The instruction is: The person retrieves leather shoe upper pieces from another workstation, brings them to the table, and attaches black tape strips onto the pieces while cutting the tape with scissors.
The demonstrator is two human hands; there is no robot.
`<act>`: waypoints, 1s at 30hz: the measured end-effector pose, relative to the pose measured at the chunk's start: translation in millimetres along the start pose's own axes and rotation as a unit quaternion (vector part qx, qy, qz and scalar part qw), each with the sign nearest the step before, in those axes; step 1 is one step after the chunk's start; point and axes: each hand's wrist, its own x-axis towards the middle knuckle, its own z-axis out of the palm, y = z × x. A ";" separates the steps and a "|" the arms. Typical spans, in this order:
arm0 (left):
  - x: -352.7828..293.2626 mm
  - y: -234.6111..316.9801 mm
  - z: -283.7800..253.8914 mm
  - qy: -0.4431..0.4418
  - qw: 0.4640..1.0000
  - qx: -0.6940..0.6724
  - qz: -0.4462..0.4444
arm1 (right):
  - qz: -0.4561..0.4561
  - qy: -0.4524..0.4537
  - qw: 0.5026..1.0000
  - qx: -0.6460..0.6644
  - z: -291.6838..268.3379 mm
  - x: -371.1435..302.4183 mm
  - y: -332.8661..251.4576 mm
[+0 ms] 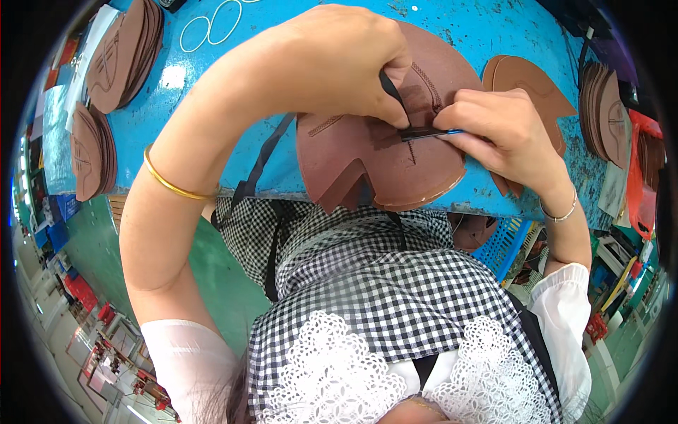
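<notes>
A stack of brown, leather-like rounded pieces (417, 173) with notched edges lies on the blue table before me, stitched and drawn lines on its top. My left hand (353, 60) arches over the stack, pinching a black strip (390, 92) between thumb and fingers, thumb tip near the top piece. From the right, my right hand (498, 127) grips a thin dark tool (427, 133) with a bluish part; its tip meets the piece beside my left thumb. The tool's exact kind is unclear. A black strap (268, 152) hangs over the table edge left of the stack.
Stacks of brown pieces stand at the left (127, 56) and the right (604, 113). More flat brown pieces (530, 81) lie beyond my right hand. Pale rings (212, 28) rest at the back of the blue table (191, 85). A blue basket (503, 244) sits below the edge.
</notes>
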 end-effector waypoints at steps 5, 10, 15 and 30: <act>1.3 -7.6 -11.3 -0.135 0.979 -0.131 -0.081 | -0.018 -0.101 0.993 0.053 -6.9 6.0 6.6; 0.8 -3.8 -11.8 -0.129 0.984 -0.103 -0.068 | -0.012 -0.037 0.999 0.008 -6.6 17.1 7.5; -1.0 -7.8 -12.7 -0.131 0.984 -0.116 -0.031 | -0.010 0.020 0.996 -0.091 -1.4 20.8 6.6; -8.8 -19.4 -10.8 -0.097 0.979 -0.170 -0.050 | 0.114 0.022 0.993 -0.006 -12.8 23.3 -7.4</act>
